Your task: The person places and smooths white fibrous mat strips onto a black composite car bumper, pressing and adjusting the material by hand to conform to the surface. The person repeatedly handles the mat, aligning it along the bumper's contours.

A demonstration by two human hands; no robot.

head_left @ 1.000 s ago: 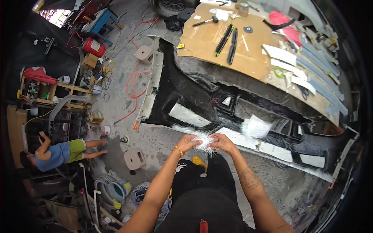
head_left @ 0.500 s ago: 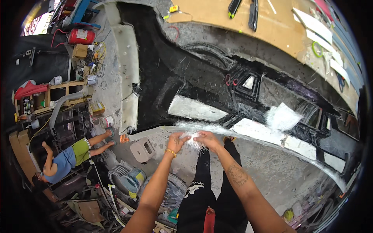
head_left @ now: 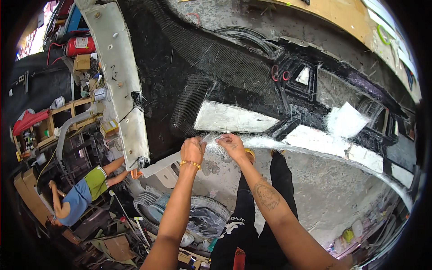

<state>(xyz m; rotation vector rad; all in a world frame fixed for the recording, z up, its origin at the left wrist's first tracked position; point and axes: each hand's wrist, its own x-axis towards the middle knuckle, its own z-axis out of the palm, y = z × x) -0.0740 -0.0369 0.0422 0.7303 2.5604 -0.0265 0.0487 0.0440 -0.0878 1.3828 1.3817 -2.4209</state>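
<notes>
A tuft of white fiberglass mat point(head_left: 211, 138) is pinched between my two hands, at the near edge of a large black mold point(head_left: 155, 94). My left hand point(head_left: 192, 151), with a beaded bracelet at the wrist, closes on its left end. My right hand point(head_left: 232, 146) grips the other end in its fingertips. Rightward from there, a fibrous white strip point(head_left: 274, 144) runs along the mold's curved edge. Just beyond my hands lies a flat white panel point(head_left: 235, 118). Red-handled scissors point(head_left: 281, 77) and a loose square of fiberglass mat point(head_left: 346, 119) rest on the mold farther right.
A pale flange point(head_left: 118, 67) borders the mold's left side. At the left are a red fire extinguisher point(head_left: 81, 46), cluttered shelving and a person in green shorts point(head_left: 94, 179). A plastic stool point(head_left: 165, 174) and tires point(head_left: 211, 207) sit below; a tan board point(head_left: 335, 20) lies beyond.
My hands have moved forward with the fiberglass tuft, from in front of the mold onto its near edge. They are slightly farther apart, and the view has shifted closer to the mold.
</notes>
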